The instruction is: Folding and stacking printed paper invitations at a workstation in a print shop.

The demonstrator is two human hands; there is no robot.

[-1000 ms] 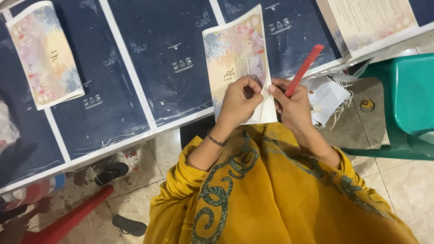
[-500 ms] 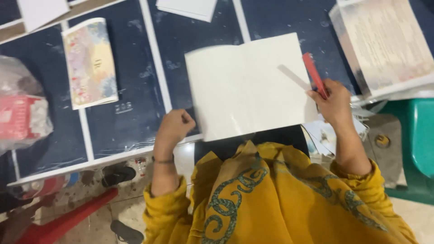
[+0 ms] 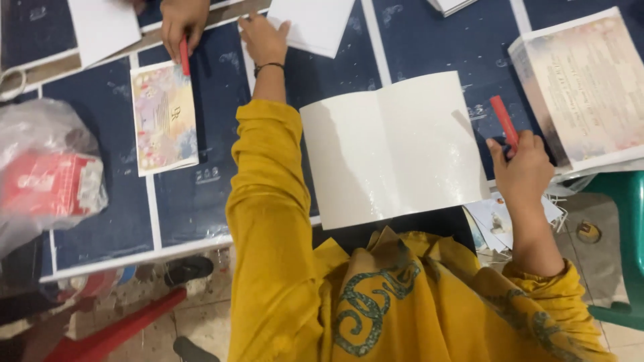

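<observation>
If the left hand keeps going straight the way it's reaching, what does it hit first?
The left hand points up the table toward the white sheet; its fingertips look already at that sheet's edge, so probably that, though contact is unclear.

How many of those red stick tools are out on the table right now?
2. One red stick is in the person's right hand, beside the open white card. Another red stick is in a co-worker's hand at the top. More may lie out of view.
</observation>
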